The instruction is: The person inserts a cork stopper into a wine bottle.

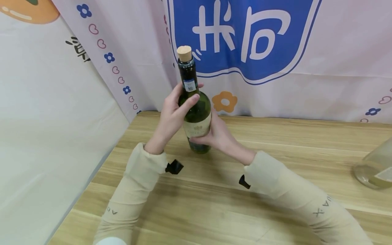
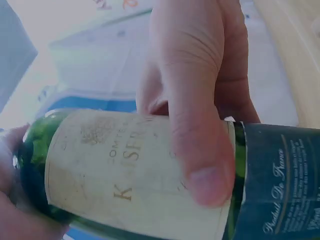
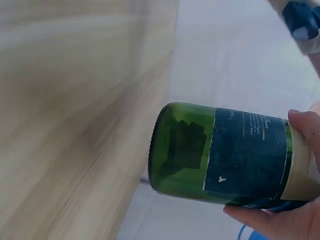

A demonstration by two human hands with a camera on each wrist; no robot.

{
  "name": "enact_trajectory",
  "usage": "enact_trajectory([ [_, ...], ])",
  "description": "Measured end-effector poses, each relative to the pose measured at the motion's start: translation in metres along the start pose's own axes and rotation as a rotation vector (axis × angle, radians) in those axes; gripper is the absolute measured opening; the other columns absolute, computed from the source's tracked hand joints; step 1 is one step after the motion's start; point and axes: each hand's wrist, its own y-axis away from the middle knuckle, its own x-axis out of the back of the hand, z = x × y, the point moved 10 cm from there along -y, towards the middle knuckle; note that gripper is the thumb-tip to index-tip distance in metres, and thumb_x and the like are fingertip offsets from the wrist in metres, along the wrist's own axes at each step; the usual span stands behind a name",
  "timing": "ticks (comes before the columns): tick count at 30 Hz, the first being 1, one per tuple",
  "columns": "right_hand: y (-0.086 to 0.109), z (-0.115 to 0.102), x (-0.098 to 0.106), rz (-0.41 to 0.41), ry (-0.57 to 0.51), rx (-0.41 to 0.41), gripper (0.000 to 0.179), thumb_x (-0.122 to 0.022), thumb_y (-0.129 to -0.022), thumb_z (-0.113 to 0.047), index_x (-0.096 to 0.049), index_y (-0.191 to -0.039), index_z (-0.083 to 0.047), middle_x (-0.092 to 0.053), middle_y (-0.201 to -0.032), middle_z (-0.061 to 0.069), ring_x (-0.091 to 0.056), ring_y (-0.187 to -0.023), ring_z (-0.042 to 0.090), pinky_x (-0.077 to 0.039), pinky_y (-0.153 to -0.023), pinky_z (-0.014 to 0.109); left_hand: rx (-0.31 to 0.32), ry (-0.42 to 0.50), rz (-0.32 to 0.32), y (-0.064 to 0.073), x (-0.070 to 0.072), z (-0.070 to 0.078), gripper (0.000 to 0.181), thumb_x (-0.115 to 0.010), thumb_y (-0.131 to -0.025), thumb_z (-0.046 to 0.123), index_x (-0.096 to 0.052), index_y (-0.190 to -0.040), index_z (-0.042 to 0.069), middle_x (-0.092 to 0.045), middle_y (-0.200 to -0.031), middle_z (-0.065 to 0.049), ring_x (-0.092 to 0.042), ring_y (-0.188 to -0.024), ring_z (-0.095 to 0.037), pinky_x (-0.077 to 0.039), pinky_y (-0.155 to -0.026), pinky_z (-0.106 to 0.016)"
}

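Head view shows the grasp made, release not yet done: left hand (image 1: pixel 172 109) curled round the shoulder and right hand (image 1: pixel 219 133) round the lower body of the corked green bottle (image 1: pixel 202 106), held above the table (image 1: pixel 306 146), left of centre.

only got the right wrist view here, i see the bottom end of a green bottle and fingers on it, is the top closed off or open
Observer: Closed off. In the head view a cork sits in the mouth of the green bottle.
Operator: ok and what's holding it higher up
Observer: The left hand, gripping around where the neck meets the shoulder.
Operator: anything else on the table
Observer: Yes, a clear glass bottle at the right edge of the head view, partly cut off by the frame.
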Motion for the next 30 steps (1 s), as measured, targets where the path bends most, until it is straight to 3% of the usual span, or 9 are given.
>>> enact_trajectory([
  [8,-0.032,0.023,-0.006,0.026,0.015,-0.027,0.084,-0.082,-0.065,-0.016,-0.031,-0.132,-0.009,-0.045,-0.123,0.006,-0.051,-0.106,0.016,-0.041,-0.091,0.032,0.016,0.097,0.055,-0.021,0.012,-0.032,0.038,-0.048,-0.092,0.001,-0.041,-0.129,-0.005,-0.053,-0.125,-0.018,-0.047,-0.116,-0.019,-0.037,-0.097,-0.03],
  [15,-0.054,0.04,-0.011,0.102,-0.025,-0.04,0.071,-0.082,-0.063,-0.008,-0.042,-0.121,-0.002,-0.053,-0.111,0.009,-0.055,-0.097,0.018,-0.043,-0.088,0.03,0.05,0.127,0.094,-0.032,0.018,-0.059,0.038,-0.046,-0.094,0.002,-0.04,-0.131,-0.004,-0.05,-0.128,-0.02,-0.044,-0.119,-0.025,-0.035,-0.098,-0.028],
  [20,-0.057,0.062,-0.017,0.108,0.026,-0.148,0.081,-0.081,-0.065,-0.01,-0.032,-0.127,0.002,-0.045,-0.118,0.014,-0.049,-0.104,0.023,-0.04,-0.092,0.034,0.119,0.104,0.121,-0.032,0.018,-0.066,0.038,-0.045,-0.094,0.0,-0.039,-0.13,-0.008,-0.047,-0.129,-0.024,-0.044,-0.118,-0.021,-0.034,-0.098,-0.024],
  [30,-0.062,0.087,-0.027,0.082,0.028,-0.247,0.088,-0.079,-0.07,-0.013,-0.022,-0.134,0.003,-0.041,-0.127,0.017,-0.045,-0.114,0.026,-0.036,-0.099,0.035,0.15,0.081,0.116,-0.034,0.016,-0.079,0.035,-0.043,-0.095,0.001,-0.038,-0.127,-0.011,-0.046,-0.125,-0.029,-0.044,-0.116,-0.025,-0.034,-0.096,-0.023],
])
